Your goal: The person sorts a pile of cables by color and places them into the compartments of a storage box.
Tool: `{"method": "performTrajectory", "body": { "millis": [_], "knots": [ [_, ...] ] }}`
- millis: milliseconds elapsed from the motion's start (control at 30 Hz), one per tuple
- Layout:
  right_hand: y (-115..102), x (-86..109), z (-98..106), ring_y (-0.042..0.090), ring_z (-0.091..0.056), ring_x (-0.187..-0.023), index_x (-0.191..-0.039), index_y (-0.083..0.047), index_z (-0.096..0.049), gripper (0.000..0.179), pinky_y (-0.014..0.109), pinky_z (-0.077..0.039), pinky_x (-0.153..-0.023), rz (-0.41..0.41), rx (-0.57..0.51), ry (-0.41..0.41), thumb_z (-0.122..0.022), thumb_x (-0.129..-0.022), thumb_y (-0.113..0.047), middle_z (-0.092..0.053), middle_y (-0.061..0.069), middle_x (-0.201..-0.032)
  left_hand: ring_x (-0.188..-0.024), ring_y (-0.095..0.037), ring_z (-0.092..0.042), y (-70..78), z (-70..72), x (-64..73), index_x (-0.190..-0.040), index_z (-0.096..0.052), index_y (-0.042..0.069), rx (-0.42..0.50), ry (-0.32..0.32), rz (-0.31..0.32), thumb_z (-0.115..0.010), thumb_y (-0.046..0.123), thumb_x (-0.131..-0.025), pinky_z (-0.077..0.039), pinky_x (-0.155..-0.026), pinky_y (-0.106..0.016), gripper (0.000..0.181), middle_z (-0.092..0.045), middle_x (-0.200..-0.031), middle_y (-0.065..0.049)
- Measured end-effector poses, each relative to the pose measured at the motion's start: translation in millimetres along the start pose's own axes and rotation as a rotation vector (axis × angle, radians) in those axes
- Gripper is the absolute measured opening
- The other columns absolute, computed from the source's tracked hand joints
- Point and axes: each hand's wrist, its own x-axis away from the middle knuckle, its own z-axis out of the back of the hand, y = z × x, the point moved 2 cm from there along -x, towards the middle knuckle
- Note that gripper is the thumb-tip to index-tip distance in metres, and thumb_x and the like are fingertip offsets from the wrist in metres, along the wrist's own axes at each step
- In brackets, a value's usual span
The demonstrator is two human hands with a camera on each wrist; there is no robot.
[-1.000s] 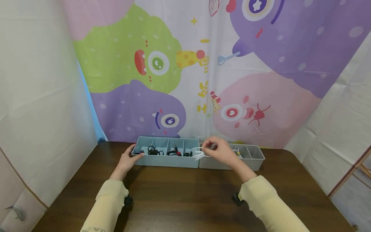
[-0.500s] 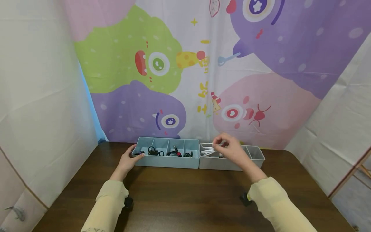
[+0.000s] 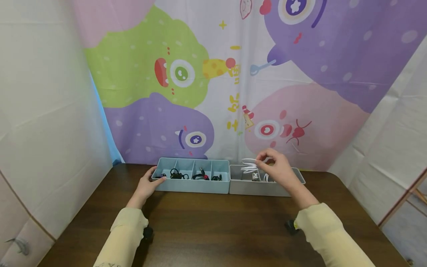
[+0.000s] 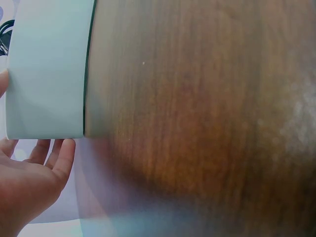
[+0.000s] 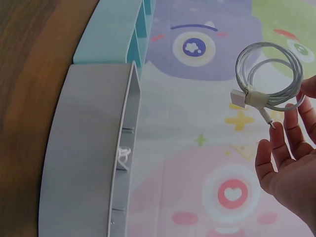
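Note:
My right hand [image 3: 275, 167] pinches a coiled white USB cable [image 5: 269, 74] above the grey divided box [image 3: 260, 188]. In the right wrist view the coil is bound with a band, and its plug [image 5: 238, 98] sticks out to one side. The left hand [image 3: 145, 186] holds the left end of the blue divided box [image 3: 197, 186], its thumb at the front rim and its fingers against the end wall. Black cables [image 3: 179, 174] lie in the blue box's compartments, one bundle with a red part [image 3: 204, 177]. White cables [image 3: 255, 177] lie in the grey box, partly hidden by its wall.
Both boxes stand end to end at the back of a brown wooden table [image 3: 213, 226]. Behind them hangs a cartoon-printed curtain [image 3: 227, 89]. Pale cloth walls [image 3: 50, 92] rise on both sides.
My right hand has carried the white cable rightward and slightly up, from the seam between the boxes to above the grey box. The left hand stays at the blue box.

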Motion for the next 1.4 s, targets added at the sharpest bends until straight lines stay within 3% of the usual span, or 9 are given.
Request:
{"method": "performTrajectory", "body": {
  "millis": [700,1067,1400],
  "knots": [
    [15,7.5,41,0.004,-0.051,-0.083,-0.095,-0.004,-0.065,0.013,0.016,-0.042,-0.075,-0.016,0.027,0.14,-0.066,-0.088,-0.015,-0.059,-0.005,-0.085,-0.121,-0.034,-0.041,-1.2,-1.8,-0.5,-0.149,-0.022,0.011,0.007,-0.008,-0.003,-0.062,0.033,-0.091,-0.038,-0.097,-0.049,0.073,-0.036,-0.141,-0.024],
    [29,13.4,58,0.013,-0.055,-0.077,-0.101,-0.002,-0.064,0.017,0.017,-0.044,-0.066,-0.061,0.038,0.158,-0.064,-0.09,-0.015,-0.057,-0.009,-0.086,-0.121,-0.035,-0.04,-1.5,-1.4,-0.5,-0.149,-0.023,0.011,0.007,-0.01,-0.011,-0.062,0.038,-0.09,-0.038,-0.095,-0.049,0.075,-0.036,-0.141,-0.023],
    [38,18.2,66,0.007,-0.053,-0.083,-0.1,-0.002,-0.065,0.018,0.013,-0.044,-0.069,-0.143,0.019,0.223,-0.064,-0.09,-0.017,-0.056,-0.012,-0.084,-0.126,-0.036,-0.036,-2.7,0.2,-0.6,-0.149,-0.021,0.01,-0.001,-0.022,-0.009,-0.06,0.034,-0.092,-0.034,-0.1,-0.054,0.073,-0.031,-0.145,-0.023]
  ]
}}
